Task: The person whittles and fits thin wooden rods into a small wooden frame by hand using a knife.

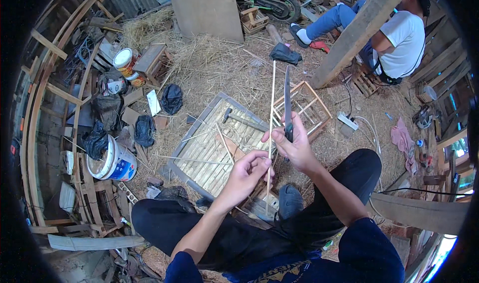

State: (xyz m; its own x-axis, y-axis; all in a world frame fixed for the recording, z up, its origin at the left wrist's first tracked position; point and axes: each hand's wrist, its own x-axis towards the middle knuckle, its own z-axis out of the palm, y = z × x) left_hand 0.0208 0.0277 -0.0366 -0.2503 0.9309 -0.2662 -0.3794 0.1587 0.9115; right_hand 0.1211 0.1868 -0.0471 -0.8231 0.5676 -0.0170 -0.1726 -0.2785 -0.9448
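The left hand [248, 169] pinches a long, thin, pale bamboo sliver [271, 113] between thumb and curled fingers near its lower part; the sliver stands nearly upright in front of the person, above the knees in dark trousers [234, 233]; the right hand [295, 143] is closed around the dark handle of a long, narrow-bladed knife [287, 101], its blade pointing up and away just beside the sliver, the thumb reaching over to the strip. The sliver looks very light and springy, likely to bend or snap if loaded at its free upper end, and its split edges may be sharp, so a hold low down, close to the blade, seems the safest place. Beyond the hands, on the straw-covered ground, lies a flat grey-framed panel of bamboo slats [209, 148] with a hammer [239, 118] on it; a white plastic bucket [115, 160] stands at left; another person in a white shirt [399, 38] sits at upper right.
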